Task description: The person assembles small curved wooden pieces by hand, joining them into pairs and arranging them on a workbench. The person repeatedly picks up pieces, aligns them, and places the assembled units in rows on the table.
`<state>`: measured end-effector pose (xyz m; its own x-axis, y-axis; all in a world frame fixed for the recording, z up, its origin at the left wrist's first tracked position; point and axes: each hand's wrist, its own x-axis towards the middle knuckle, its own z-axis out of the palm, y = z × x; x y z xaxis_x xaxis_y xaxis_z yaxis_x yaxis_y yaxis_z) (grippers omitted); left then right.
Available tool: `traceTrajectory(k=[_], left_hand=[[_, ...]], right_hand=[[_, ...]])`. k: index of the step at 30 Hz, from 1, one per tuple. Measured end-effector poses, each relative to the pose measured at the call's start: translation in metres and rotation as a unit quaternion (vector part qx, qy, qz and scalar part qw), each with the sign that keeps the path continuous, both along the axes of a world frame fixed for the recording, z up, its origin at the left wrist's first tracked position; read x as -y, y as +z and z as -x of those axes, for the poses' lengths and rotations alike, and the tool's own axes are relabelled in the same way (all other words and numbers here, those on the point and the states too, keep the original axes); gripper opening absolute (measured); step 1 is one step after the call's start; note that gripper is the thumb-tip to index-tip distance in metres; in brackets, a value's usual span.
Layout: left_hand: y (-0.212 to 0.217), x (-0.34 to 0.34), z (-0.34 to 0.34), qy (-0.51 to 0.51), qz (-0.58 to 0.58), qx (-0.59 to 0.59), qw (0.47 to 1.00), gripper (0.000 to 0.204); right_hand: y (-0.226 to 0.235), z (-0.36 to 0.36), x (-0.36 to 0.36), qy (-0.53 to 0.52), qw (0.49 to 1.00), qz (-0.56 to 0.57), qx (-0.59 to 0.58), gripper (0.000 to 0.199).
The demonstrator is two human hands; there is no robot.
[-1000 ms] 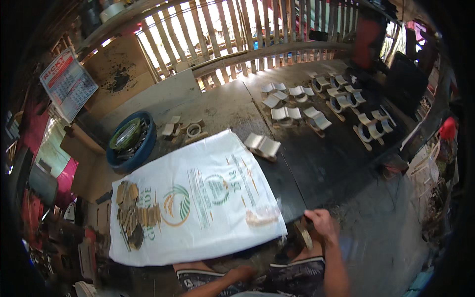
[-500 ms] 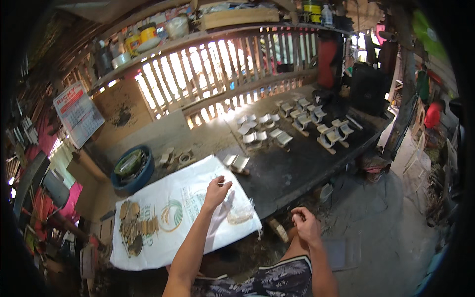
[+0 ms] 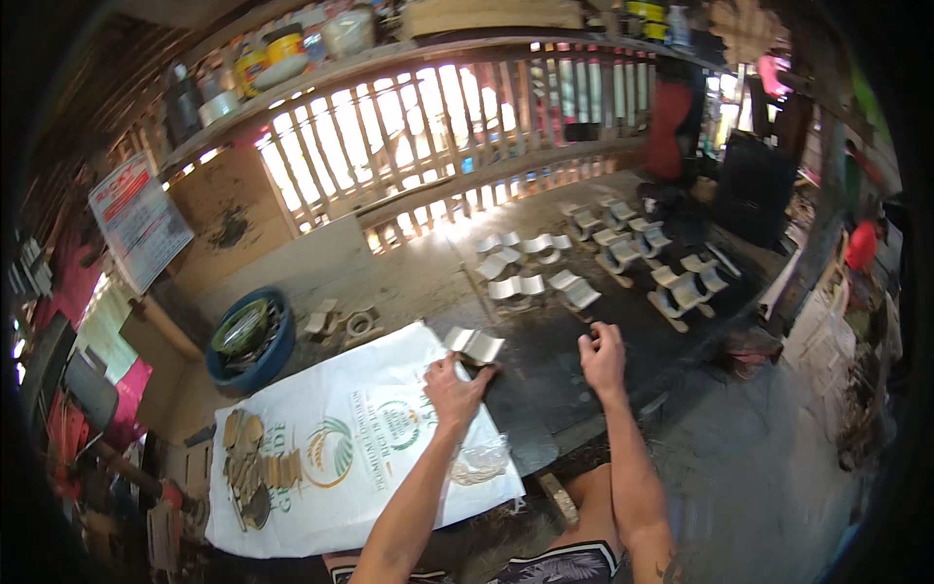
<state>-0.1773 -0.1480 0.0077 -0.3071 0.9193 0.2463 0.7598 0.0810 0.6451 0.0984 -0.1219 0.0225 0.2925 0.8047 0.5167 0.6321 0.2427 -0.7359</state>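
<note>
A pale, curved double-trough piece (image 3: 474, 345) on a small base stands at the far right edge of a white printed sack (image 3: 365, 487). My left hand (image 3: 454, 391) is at the piece's near side, thumb and fingers apart; whether they touch it is hard to tell. Over the dark tabletop (image 3: 530, 384) hovers my right hand (image 3: 603, 362), its fingers loosely bent and nothing visible in them. Just beyond it is a similar curved piece (image 3: 574, 290). Brown flat pieces and sticks (image 3: 255, 467) lie on the sack's left part, and a clear tangled bundle (image 3: 482, 461) near its right edge.
More curved pieces (image 3: 516, 286) stand in groups toward the back right. A blue basin (image 3: 282, 362) holding a green item sits left, beside small wooden parts (image 3: 358, 323). A slatted wall and a loaded shelf (image 3: 389, 70) run behind. A wooden block (image 3: 557, 498) is by my leg.
My left hand has moved forward and right to the nearest curved piece. My right hand has risen from beside my leg to over the dark tabletop. The view has shifted slightly.
</note>
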Motion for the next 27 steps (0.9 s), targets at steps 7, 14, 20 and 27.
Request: traceTrajectory(k=[7,14,20,27], left_hand=[[-0.002,0.004,0.000,0.013,-0.027,-0.008,1.000,0.083],[0.024,0.054,0.053,-0.141,-0.024,0.022,0.989,0.089],[0.110,0.274,0.221,-0.313,0.416,0.323,0.790,0.039],[0.042,0.494,0.231,-0.274,0.771,0.166,0.551,0.032]], right_hand=[[-0.033,0.001,-0.022,-0.039,0.998,0.040,-0.036,0.024],[0.005,-0.025,0.039,0.027,0.996,-0.036,0.075,0.020],[0.000,-0.111,0.204,-0.052,0.984,0.080,0.148,0.025],[-0.041,-0.110,0.408,0.290,0.577,0.748,0.155,0.038]])
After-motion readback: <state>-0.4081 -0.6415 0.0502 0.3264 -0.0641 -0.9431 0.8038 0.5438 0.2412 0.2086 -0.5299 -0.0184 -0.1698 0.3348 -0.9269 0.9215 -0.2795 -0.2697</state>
